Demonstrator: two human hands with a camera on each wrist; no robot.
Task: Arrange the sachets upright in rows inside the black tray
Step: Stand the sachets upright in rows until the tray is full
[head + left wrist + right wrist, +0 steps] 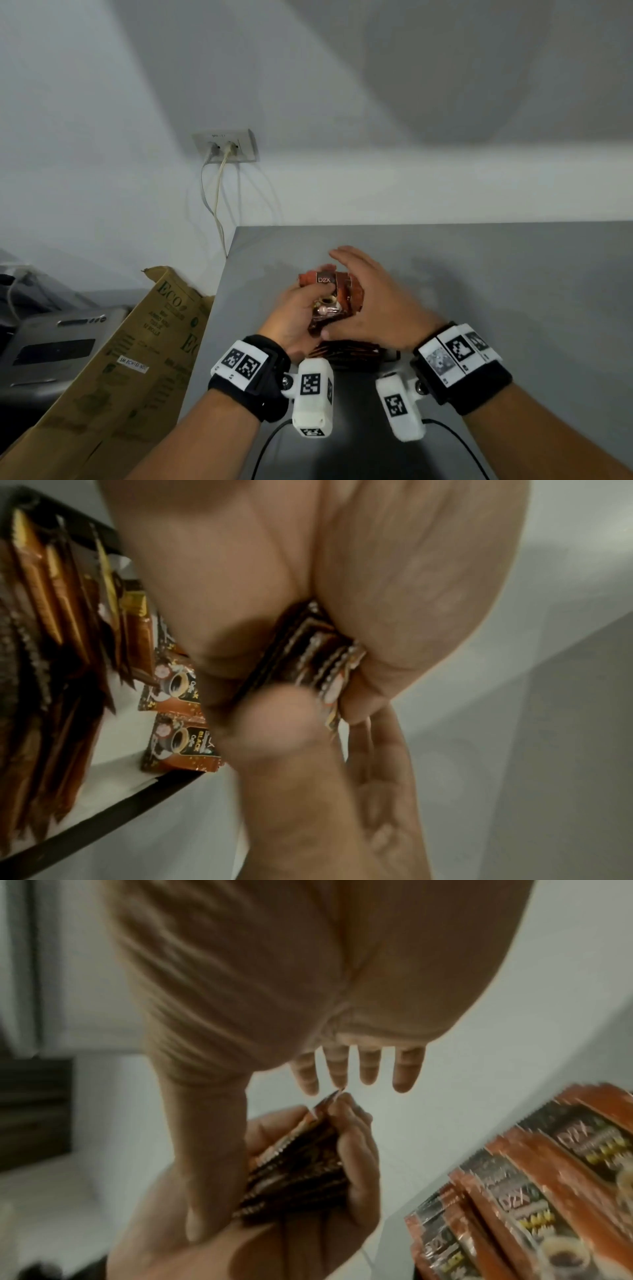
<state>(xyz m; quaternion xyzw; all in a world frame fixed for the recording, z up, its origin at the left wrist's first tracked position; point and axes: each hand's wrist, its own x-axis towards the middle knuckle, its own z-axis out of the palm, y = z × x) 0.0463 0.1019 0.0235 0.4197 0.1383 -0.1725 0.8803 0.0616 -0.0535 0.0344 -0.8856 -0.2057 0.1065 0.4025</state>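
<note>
I had my left hand (pixel 297 317) clamped round a bundle of sachets (pixel 334 295) above the black tray (pixel 103 813) at 6 o'clock, right hand (pixel 371 303) flat-fingered against it, and I feared that loose stack would fan out and spill.

Office-like room: grey table (pixel 479 274), printer (pixel 58 349), wall socket (pixel 226 145).

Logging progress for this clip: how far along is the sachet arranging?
Partly done. A row of sachets already stands in the black tray. The left hand grips a bundle, the right hand open beside it. Two sachets lie flat in the tray, not yet stood up.
</note>
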